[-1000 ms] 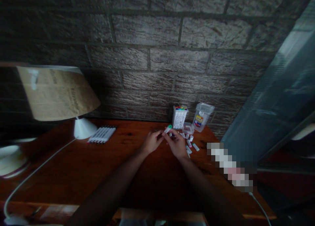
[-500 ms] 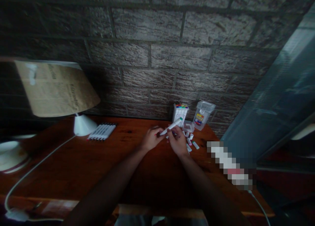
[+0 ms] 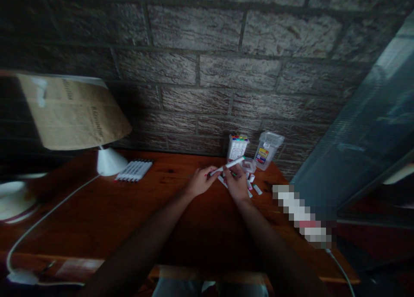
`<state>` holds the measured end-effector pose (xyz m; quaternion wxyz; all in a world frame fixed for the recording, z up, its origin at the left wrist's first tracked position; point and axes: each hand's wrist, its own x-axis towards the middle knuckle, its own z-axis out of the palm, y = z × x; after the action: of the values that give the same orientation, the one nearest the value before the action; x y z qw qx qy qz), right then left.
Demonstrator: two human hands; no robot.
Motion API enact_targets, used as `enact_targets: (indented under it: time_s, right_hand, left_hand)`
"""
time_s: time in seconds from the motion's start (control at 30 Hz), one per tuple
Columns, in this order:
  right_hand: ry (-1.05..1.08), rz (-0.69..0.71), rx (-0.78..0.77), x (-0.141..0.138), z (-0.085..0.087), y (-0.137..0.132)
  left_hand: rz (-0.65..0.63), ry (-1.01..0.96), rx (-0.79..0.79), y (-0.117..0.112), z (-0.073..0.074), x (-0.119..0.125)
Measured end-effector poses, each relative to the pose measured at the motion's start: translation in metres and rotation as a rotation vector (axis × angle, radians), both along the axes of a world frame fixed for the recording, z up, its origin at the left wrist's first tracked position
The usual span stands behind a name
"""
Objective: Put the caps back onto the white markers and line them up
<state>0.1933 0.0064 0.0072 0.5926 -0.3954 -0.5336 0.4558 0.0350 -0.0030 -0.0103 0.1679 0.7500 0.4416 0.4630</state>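
Observation:
A white marker (image 3: 235, 161) with a green end is held slantwise above the table, its green end up and to the right. My left hand (image 3: 201, 181) is closed around its lower left end, where a small red spot shows by the fingers. With its fingertips, my right hand (image 3: 236, 184) pinches the marker near the middle; a bit of green shows among those fingers, too small to name. Just right of that hand lie several loose caps (image 3: 257, 189), partly hidden by it. Another white stick-like piece (image 3: 223, 181) lies under the hands.
Behind the hands stand a case full of markers (image 3: 237, 147), a clear plastic case (image 3: 268, 150) and a clear lid (image 3: 249, 164). A row of markers (image 3: 134, 170) lies by the lamp (image 3: 110, 162). A bowl-like white vessel (image 3: 16, 202) and a pixelated strip (image 3: 300, 213) flank the table (image 3: 97, 221).
The marker has tilted flatter and moved slightly right, with both hands still on it. My right hand has shifted a little to the right. The view has shifted slightly.

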Motion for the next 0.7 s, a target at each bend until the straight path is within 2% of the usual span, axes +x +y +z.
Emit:
enact_targets:
  time_s: [0.23, 0.47, 0.7]
  right_hand:
    - [0.053, 0.007, -0.091, 0.0004, -0.0007, 0.0018]
    - [-0.024, 0.014, -0.075, 0.0000, -0.0032, 0.0014]
    - [0.047, 0.009, -0.075, -0.0011, -0.0012, 0.0020]
  left_hand:
    - [-0.051, -0.003, 0.014, 0.0009, -0.0002, -0.0001]
    - [0.027, 0.001, 0.029, 0.0033, -0.0030, -0.0022]
    - [0.019, 0.007, 0.025, -0.0003, 0.0019, -0.0003]
